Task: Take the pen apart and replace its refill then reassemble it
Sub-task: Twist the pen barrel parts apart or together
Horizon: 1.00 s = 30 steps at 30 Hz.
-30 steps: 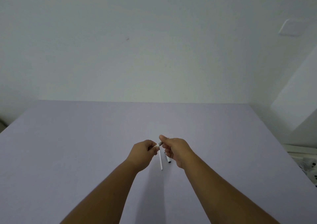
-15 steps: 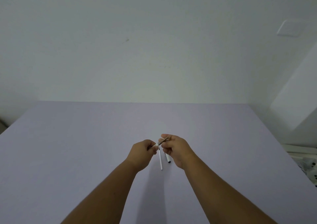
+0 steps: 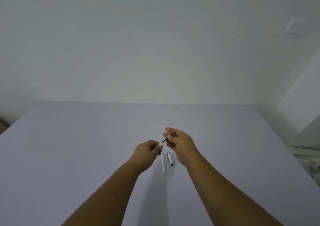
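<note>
My left hand (image 3: pixel 147 152) is closed around the white pen barrel (image 3: pixel 160 144), of which only the open end shows past the fingers. My right hand (image 3: pixel 180 142) pinches the grey front section of the pen (image 3: pixel 167 137), slanted up to the right. Between the two parts a short yellowish piece is exposed. Below the hands, a thin white refill (image 3: pixel 163 163) lies on the lilac table (image 3: pixel 86 148). A white pen cap (image 3: pixel 170 158) with a metal clip lies just to the right of the refill.
The table ends against a pale wall at the back. Its right edge runs diagonally, with white clutter (image 3: pixel 310 160) beyond it. A wall switch plate (image 3: pixel 295 27) is high on the right.
My right hand has moved up and to the right, drawing the grey front section away from the barrel in my left hand. The gap between the hands has widened. Refill and cap have stayed put.
</note>
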Each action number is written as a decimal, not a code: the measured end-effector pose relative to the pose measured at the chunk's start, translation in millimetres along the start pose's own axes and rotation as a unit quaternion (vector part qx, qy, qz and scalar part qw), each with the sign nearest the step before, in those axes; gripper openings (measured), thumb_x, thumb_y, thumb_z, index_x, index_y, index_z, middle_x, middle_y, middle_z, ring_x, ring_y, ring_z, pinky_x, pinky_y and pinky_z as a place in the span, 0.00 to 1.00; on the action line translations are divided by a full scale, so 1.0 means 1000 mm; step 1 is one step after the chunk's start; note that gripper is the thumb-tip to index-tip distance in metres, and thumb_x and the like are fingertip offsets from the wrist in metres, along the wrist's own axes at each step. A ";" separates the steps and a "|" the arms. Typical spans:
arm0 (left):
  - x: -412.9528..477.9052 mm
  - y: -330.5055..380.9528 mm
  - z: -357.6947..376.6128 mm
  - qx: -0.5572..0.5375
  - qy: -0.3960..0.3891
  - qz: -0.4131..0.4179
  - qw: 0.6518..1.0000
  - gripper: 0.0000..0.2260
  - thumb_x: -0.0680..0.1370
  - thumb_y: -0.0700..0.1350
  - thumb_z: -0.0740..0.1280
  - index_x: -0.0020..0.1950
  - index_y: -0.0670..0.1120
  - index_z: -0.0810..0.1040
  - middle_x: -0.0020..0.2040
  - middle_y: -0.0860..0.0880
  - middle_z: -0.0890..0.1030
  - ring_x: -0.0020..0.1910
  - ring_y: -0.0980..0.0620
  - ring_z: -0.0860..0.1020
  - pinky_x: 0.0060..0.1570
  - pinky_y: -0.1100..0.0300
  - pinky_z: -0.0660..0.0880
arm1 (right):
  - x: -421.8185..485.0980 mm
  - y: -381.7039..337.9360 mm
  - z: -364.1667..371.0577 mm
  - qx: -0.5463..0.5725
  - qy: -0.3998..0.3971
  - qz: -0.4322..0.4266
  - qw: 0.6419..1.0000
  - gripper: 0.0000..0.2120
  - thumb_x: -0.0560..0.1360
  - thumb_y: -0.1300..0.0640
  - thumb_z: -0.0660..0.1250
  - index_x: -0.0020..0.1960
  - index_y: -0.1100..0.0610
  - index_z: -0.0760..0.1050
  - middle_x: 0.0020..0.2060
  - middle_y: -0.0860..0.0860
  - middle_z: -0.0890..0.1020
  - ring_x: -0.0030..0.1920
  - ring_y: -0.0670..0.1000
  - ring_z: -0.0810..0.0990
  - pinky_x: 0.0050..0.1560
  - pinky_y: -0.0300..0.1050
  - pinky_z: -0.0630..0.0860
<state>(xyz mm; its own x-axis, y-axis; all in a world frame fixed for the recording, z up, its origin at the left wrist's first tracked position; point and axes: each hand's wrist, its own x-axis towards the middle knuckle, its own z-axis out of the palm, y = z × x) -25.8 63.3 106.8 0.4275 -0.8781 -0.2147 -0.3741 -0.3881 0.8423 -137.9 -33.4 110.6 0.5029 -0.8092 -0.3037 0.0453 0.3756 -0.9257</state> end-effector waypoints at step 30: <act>0.024 -0.055 0.027 -0.100 -0.012 -0.122 0.987 0.05 0.79 0.49 0.59 0.48 0.56 0.75 0.42 0.49 0.81 0.36 0.53 0.76 0.40 0.60 0.75 | 0.054 0.101 -0.056 -0.498 0.079 0.054 0.862 0.09 0.72 0.67 0.61 0.48 0.62 0.78 0.48 0.60 0.82 0.49 0.60 0.80 0.51 0.51 0.78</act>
<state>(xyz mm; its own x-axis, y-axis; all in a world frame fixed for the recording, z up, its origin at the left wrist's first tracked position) -17.3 56.2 41.7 0.4646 -0.7726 -0.4327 -0.0916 -0.5280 0.8443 -154.5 -64.4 -11.8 0.3296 -0.8752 -0.3540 -0.7975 -0.0574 -0.6006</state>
